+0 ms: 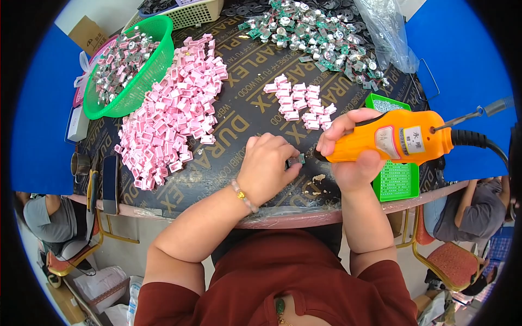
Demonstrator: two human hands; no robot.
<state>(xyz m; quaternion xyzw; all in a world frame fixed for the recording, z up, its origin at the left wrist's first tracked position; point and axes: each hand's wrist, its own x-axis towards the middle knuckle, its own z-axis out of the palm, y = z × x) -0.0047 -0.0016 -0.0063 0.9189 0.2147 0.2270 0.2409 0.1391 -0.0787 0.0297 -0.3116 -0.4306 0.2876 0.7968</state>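
Observation:
My right hand (356,171) is wrapped round an orange electric screwdriver (399,136), its dark tip pointing left toward my other hand. A cable and a metal hook with a spring run off its right end. Low over the table, my left hand (266,163) pinches a small part with a green circuit board (296,160) between thumb and fingers. The curled fingers cover most of that part. Just beyond my hands lies a small cluster of pink plastic housings (299,100). A far larger heap of pink housings (174,119) spreads out to the left.
At the back lies a heap of green circuit boards with silvery discs (326,38). A tilted green basket (163,62) holds similar parts. Beneath the screwdriver is a green tray (415,190) with small screws and a perforated plate. A phone (110,185) lies at the left edge.

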